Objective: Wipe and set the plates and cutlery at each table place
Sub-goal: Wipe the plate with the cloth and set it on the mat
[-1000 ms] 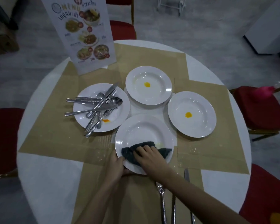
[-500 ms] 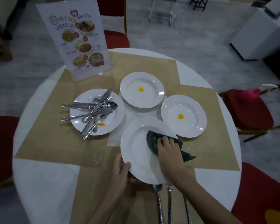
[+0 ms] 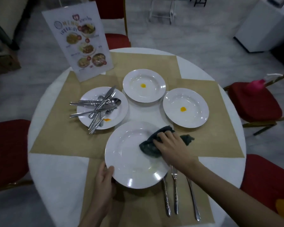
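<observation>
On the round worktop [image 3: 56, 169], you are mid-wipe at the near place. Your left hand [image 3: 103, 179] has its grip closed on the near-left rim of the front plate [image 3: 129, 161], thumb over the edge, tipping and steadying it above the tan mat [image 3: 59, 138]. Up and left of that grip, a second plate [image 3: 120, 115] carries the heaped cutlery [image 3: 98, 108] and an orange smear; beyond it stands the menu card [image 3: 82, 45].

Your right hand [image 3: 172, 148] presses the dark cloth [image 3: 148, 147] flat on the right side of the front plate, fingers spread over it and bunching it, so that grip is wide, bearing down more than pinching. The cloth's far end trails past the rim onto the mat. Ahead of this hand, two more plates, the far plate [image 3: 144, 86] and the right plate [image 3: 185, 108], each show an orange spot, apparently unwiped. Just below the wrist, a spoon [image 3: 166, 199], fork [image 3: 175, 190] and knife [image 3: 193, 199] lie side by side, already set.

The front plate looks nearly clean, with perhaps a faint yellowish trace near its lower right. The next move likely calls for a last sweep there, then lowering the plate flat beside the set cutlery without knocking the spoon handle tucked near its rim.
</observation>
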Available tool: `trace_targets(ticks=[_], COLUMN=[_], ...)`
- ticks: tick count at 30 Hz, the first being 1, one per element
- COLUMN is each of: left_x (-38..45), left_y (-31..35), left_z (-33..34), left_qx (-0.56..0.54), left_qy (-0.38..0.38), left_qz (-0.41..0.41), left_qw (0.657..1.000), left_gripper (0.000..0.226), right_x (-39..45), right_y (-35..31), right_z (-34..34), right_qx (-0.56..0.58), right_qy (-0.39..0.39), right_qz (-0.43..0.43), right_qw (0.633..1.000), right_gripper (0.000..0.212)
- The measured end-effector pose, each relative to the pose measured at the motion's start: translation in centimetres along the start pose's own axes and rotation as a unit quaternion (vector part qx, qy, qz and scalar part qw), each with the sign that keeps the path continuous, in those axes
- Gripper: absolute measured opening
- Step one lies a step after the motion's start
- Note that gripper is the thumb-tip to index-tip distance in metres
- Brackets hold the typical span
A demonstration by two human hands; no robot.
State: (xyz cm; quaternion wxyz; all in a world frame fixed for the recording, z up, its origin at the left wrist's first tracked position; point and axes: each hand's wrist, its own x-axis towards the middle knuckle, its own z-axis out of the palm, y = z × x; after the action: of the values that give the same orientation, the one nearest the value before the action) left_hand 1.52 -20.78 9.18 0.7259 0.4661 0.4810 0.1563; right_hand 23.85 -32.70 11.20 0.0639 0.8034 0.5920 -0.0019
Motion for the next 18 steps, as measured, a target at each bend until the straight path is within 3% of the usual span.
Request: trace_targets(ticks=[4, 9, 14, 18], left_x=[-0.7, 0.2, -0.6, -1.7], left_y=[-0.2, -0.2, -0.2, -0.4], left_z=[0.4, -1.2, -2.6, -0.6], left_qx=[0.021, 0.083, 0.047, 0.033], left_qy=[0.022, 0.137, 0.185, 0.148], left_qz=[0.019, 0.059, 0.079, 0.070], left_qw=[0.999, 0.985, 0.978, 0.986], left_gripper=[0.025, 0.019, 0.020, 0.025], right_x=[1.4, 0.5, -0.5, 0.2], right_y=[-1.4, -6.8, -9.1, -12.2], right_z=[-0.9, -0.3, -0.8, -0.1], right_qx=[-0.006, 0.059, 0.121, 0.131], right_qy=[-0.036, -0.092, -0.045, -0.005], right_qz=[0.067, -0.026, -0.132, -0.140], right_qw=[0.997, 0.994, 0.983, 0.982], right_gripper=[0.040, 0.027, 0.027, 0.048])
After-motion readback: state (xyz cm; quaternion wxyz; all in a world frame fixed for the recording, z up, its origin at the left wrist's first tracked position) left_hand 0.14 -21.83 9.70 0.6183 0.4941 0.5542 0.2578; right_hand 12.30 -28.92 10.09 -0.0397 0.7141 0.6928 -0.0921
